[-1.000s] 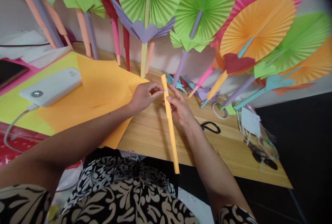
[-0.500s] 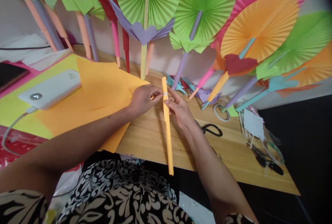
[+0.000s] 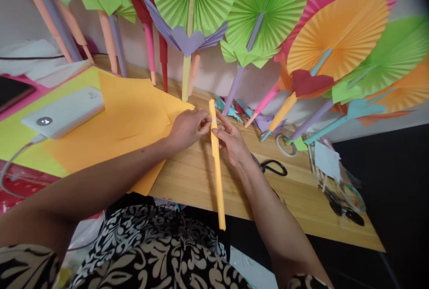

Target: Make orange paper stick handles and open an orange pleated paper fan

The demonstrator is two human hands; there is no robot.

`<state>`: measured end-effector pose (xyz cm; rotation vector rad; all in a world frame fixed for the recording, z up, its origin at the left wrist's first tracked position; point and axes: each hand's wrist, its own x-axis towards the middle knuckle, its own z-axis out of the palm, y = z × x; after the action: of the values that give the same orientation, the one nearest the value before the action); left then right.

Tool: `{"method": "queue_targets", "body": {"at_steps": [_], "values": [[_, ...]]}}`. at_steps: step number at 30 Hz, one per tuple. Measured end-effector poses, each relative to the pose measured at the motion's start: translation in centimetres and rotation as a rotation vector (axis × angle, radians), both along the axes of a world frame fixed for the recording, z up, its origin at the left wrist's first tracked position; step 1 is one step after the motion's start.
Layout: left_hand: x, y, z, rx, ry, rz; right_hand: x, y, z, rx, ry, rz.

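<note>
**Two hands close on a rolled orange paper stick**

The left hand [image 3: 187, 129] and the right hand [image 3: 231, 142] meet over the wooden desk [image 3: 191, 177], both pinching the upper part of a rolled orange paper stick [image 3: 216, 168]. Fingertips of each hand press at a small pale band of tape [image 3: 213, 121] wrapped around the stick near its top. The stick runs from just above the hands down between the wrists and past the desk's near edge, over the person's black-and-white patterned clothing [image 3: 161, 249].

Left of the left hand, loose orange paper sheets [image 3: 130, 119] lie flat on the desk, partly under the forearm. Farther left a white power bank [image 3: 63, 112] rests on yellow paper [image 3: 16, 139]. Right of the right hand lie black scissors [image 3: 274, 167], with a roll of tape [image 3: 284, 144] just beyond them. Beyond both hands, pleated paper fans [image 3: 268, 7] in green, orange and pink lean against the wall on rolled paper handles.
</note>
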<state>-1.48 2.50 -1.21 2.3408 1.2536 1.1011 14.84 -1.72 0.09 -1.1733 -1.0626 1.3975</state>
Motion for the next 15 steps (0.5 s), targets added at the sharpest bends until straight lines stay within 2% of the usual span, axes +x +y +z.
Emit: {"method": "queue_targets", "body": {"at_steps": [8, 15], "values": [[-0.01, 0.11, 0.08, -0.043, 0.002, 0.018, 0.06, 0.09, 0.03, -0.053, 0.060, -0.005], [-0.44, 0.76, -0.03, -0.089, -0.112, -0.015, 0.07, 0.09, 0.15, -0.063, 0.064, 0.000]]}}
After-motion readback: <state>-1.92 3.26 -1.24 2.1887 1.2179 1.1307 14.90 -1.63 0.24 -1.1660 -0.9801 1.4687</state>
